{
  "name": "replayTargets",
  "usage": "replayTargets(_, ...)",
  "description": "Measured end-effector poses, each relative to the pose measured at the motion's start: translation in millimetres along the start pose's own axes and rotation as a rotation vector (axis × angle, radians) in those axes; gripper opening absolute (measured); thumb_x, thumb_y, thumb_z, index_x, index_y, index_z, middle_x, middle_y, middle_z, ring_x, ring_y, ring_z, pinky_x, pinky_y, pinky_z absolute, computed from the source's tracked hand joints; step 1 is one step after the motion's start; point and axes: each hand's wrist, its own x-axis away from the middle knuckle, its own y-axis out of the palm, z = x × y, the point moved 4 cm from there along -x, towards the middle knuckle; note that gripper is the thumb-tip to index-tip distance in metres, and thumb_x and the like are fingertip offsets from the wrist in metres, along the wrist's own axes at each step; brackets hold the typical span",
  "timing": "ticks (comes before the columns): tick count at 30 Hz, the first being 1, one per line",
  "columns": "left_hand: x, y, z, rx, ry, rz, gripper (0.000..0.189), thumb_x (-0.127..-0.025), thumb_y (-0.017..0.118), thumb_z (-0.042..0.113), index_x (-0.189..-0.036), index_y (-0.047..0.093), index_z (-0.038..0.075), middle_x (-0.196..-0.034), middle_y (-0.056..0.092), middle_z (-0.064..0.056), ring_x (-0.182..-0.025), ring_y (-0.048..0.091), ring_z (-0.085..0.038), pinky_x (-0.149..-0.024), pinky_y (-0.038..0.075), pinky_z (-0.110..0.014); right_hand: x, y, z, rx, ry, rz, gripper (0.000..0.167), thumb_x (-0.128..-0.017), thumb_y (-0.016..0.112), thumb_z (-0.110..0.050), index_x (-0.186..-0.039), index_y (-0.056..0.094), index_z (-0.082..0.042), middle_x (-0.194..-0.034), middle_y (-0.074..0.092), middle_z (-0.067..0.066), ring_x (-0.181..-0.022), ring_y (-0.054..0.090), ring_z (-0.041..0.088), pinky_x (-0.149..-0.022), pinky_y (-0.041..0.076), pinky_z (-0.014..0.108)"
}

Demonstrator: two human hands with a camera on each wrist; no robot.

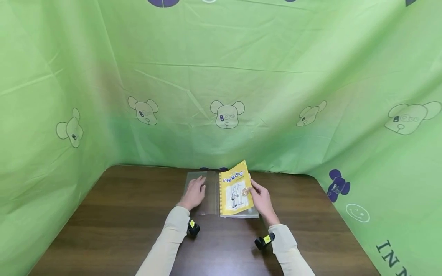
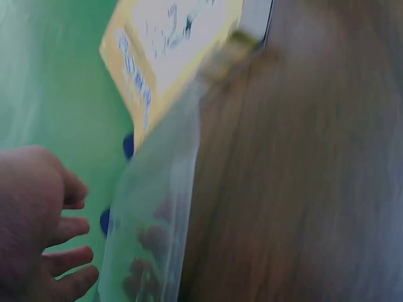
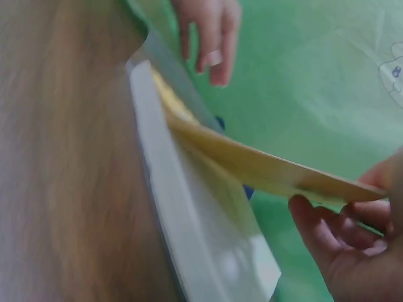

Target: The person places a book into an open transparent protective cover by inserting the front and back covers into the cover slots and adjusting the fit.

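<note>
Yellow book [image 1: 232, 203] on the bench [image 1: 138, 214], its raised cover [image 3: 264, 163] pinched in the right hand [image 1: 261, 199]; the left hand [image 1: 194, 193], palm down, fingers loosely apart, hangs over the clear plastic flap [image 1: 211, 199].

yellow cover [image 1: 229, 191] I hold: smooth paper | clear flap [image 1: 212, 195]: glossy, see-through plastic | pages [image 3: 217, 233]: white paper | tabletop [image 1: 138, 214]: wood grain, soft sheen | backdrop [image 1: 276, 145]: creased cloth | my sleeves [image 1: 165, 237]: matt cloth
</note>
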Motion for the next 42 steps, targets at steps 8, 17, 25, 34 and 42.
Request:
replayTargets(8, 12.4, -7.0, -24.5, -0.027, -0.053, -0.167, 0.045, -0.1, 0.058, 0.008, -0.142, 0.053, -0.008, -0.154, 0.041, -0.031, -0.145, 0.032, -0.051, -0.119, 0.031, -0.059, -9.7, 20, -20, -0.27, -0.012, -0.195, 0.05, -0.105, 0.048, -0.01, -0.154, 0.044, -0.009, -0.159, 0.043, 0.013, -0.127, 0.056, 0.028, -0.096, 0.053, 0.028)
replayTargets(17, 13.7, -7.5, -27.4, -0.058, -0.063, -0.251, 0.044, -0.103, 0.058, 0.012, -0.144, 0.054, -0.004, -0.158, 0.037, -0.029, -0.149, 0.026, -0.049, -0.12, 0.029, -0.06, -15.0, 50, -31, -0.199, -0.247, -0.336, 0.052, -0.101, 0.058, -0.004, -0.151, 0.044, 0.001, -0.161, 0.036, 0.02, -0.152, 0.028, 0.037, -0.125, 0.019, 0.053)
replayTargets(25, 13.4, -7.6, -28.2, -0.043, -0.082, -0.259, 0.044, -0.102, 0.059, 0.011, -0.143, 0.055, -0.003, -0.158, 0.036, -0.028, -0.149, 0.026, -0.049, -0.119, 0.029, -0.06, -13.6, 75, -31, 0.059, -0.265, -0.4, 0.054, -0.099, 0.066, -0.025, -0.15, 0.052, -0.013, -0.164, 0.036, 0.009, -0.154, 0.026, 0.029, -0.126, 0.019, 0.051)
replayTargets(34, 13.0, -7.7, -29.0, -0.044, -0.085, -0.252, 0.043, -0.102, 0.06, 0.012, -0.142, 0.056, -0.003, -0.157, 0.038, -0.029, -0.149, 0.027, -0.049, -0.119, 0.029, -0.06, -11.9, 89, -33, 0.287, -0.345, -0.458, 0.054, -0.096, 0.068, -0.036, -0.145, 0.058, -0.015, -0.163, 0.038, 0.008, -0.154, 0.026, 0.035, -0.122, 0.021, 0.062)
replayTargets(42, 13.5, -8.1, -26.8, -0.048, -0.098, -0.251, 0.043, -0.102, 0.06, 0.012, -0.142, 0.056, -0.003, -0.158, 0.038, -0.028, -0.149, 0.027, -0.048, -0.12, 0.029, -0.06, -10.4, 99, -32, 0.474, -0.446, -0.471, 0.056, -0.099, 0.059, -0.045, -0.145, 0.058, -0.012, -0.16, 0.041, 0.013, -0.151, 0.028, 0.042, -0.121, 0.022, 0.064)
